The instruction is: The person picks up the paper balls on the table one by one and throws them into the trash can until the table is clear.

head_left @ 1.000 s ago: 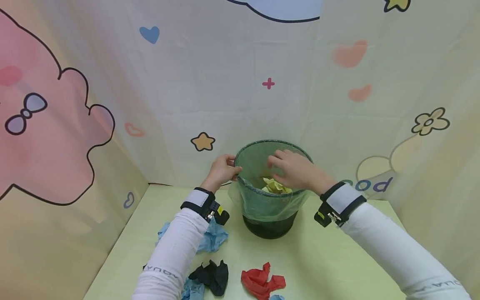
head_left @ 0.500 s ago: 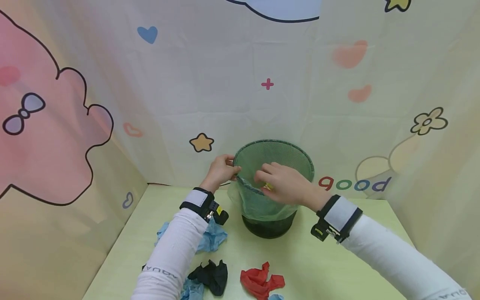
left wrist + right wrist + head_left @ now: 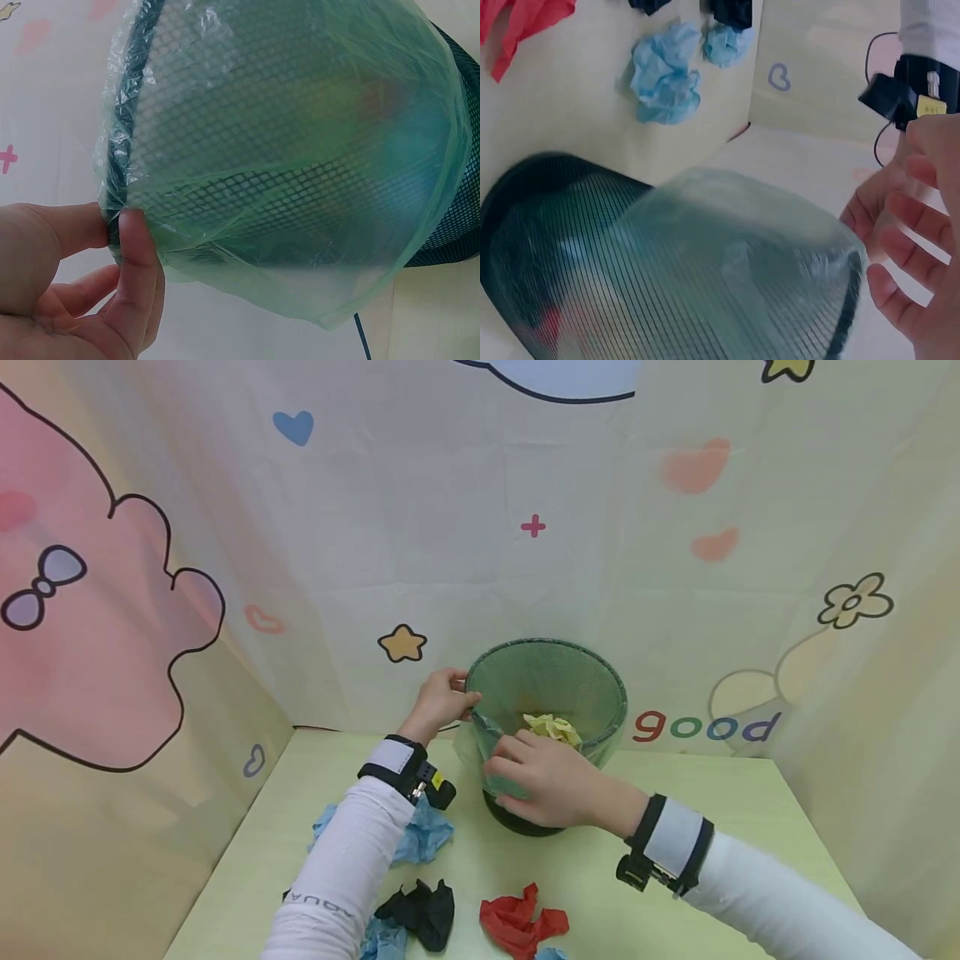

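1. At the far left, a pink cartoon figure [image 3: 90, 635] is printed on the curtain [image 3: 450, 527].
2. On the left of the table [image 3: 660, 860], a crumpled blue paper [image 3: 425, 842] is partly hidden by the left forearm. Nearer, a 2nd blue paper [image 3: 385, 941] is seen just beside a crumpled black paper [image 3: 422, 914].
3. At the bin's left side, the rim is pinched by the left hand [image 3: 438, 703], thumb and fingers set on opposite sides of it. A wrist camera [image 3: 439, 789] is worn on that arm.
4. Near the middle, a crumpled red paper [image 3: 522, 922] is laid on the table, with a small blue piece [image 3: 551, 954] partly shown at its near side.
5. Behind it, at the far middle, the mesh bin [image 3: 517, 818] is stood upright. It is lined with a translucent green bag [image 3: 300, 292], folded over the rim and hung loosely outside. Inside, a crumpled yellow paper [image 3: 553, 728] can be seen.
6. In front of the bin's near side, the right hand [image 3: 551, 781] is held with fingers loosely bent and spread, nothing gripped; whether the bag is touched cannot be told.
7. At the far right, the word "good" [image 3: 707, 727] is printed in coloured letters.
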